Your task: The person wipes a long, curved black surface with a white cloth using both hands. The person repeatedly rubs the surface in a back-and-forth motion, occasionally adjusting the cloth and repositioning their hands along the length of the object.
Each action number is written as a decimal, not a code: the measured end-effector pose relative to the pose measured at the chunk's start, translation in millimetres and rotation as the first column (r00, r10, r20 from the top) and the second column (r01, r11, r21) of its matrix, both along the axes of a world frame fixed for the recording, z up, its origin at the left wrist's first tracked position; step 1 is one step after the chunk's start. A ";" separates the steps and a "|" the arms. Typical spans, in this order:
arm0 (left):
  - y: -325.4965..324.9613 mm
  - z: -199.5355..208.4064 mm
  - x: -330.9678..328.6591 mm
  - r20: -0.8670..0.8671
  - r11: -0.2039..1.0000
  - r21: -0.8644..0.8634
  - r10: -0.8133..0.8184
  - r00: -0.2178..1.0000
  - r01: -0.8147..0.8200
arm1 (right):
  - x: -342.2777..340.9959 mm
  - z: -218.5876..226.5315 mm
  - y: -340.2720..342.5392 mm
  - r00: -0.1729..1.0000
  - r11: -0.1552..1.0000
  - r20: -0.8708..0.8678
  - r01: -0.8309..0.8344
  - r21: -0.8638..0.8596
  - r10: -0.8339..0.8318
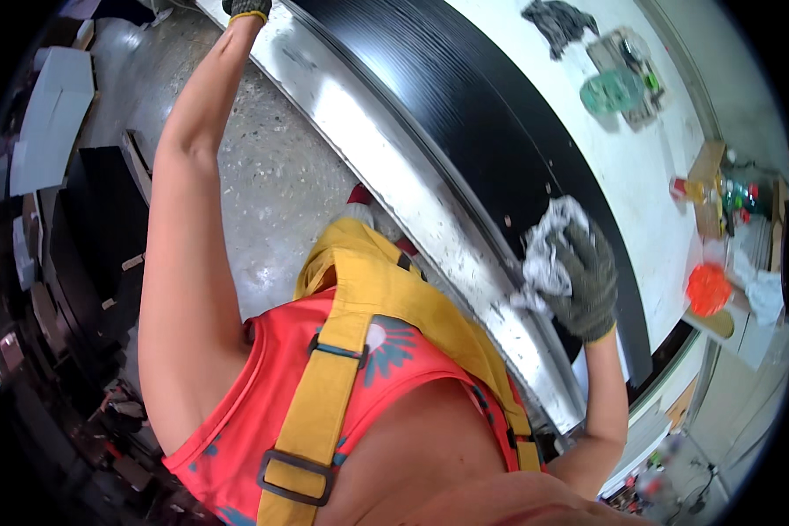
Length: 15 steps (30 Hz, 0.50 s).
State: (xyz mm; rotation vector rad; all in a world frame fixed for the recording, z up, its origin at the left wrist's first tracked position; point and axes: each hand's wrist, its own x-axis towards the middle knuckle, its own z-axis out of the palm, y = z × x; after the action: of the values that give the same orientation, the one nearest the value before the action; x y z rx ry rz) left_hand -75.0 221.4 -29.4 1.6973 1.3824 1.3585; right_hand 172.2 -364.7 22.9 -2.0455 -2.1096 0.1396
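My right hand (582,280), in a dark knit glove with a yellow cuff, presses a crumpled white rag (548,259) onto a long black panel (465,123) with a faint wood grain. The fingers bend over the rag, near the panel's end. Small light specks dot the black surface there. My left hand (247,8), gloved the same way, is at the top edge of the view, beside the far end of the worn, silvery bench edge (351,123). Its fingers are cut off by the picture's rim.
Across the white tabletop (535,96) lie a dark cloth (559,24) and a green clear bottle (612,91). Bottles (736,197) and a red plastic bag (708,289) crowd the right end. Dark boards (96,228) stand left, beyond the grey floor (276,184).
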 end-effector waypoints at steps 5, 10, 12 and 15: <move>51.1 -35.2 2.0 0.352 0.929 -0.115 -0.294 0.889 0.352 | 7.0 -5.2 6.3 0.996 0.997 -0.046 -0.072 -0.017 0.072; 38.6 -36.1 -4.0 0.261 0.973 -0.164 -0.115 0.958 0.162 | -17.4 -1.4 135.8 0.977 0.977 -0.030 -0.212 0.012 0.213; 41.9 -46.0 -2.6 0.417 0.962 -0.045 -0.225 0.881 0.268 | -33.0 3.6 220.4 0.950 0.950 -0.003 -0.313 0.009 0.313; 39.9 -55.0 7.0 0.582 0.940 0.023 -0.289 0.760 0.340 | -58.8 -10.5 330.8 0.944 0.939 0.078 -0.328 0.104 0.321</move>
State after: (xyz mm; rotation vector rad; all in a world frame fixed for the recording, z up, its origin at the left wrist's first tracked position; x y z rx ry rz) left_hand -68.1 261.2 -84.4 1.2281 0.7482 1.4279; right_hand 113.4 -33.8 12.4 -1.6433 -2.4172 0.0031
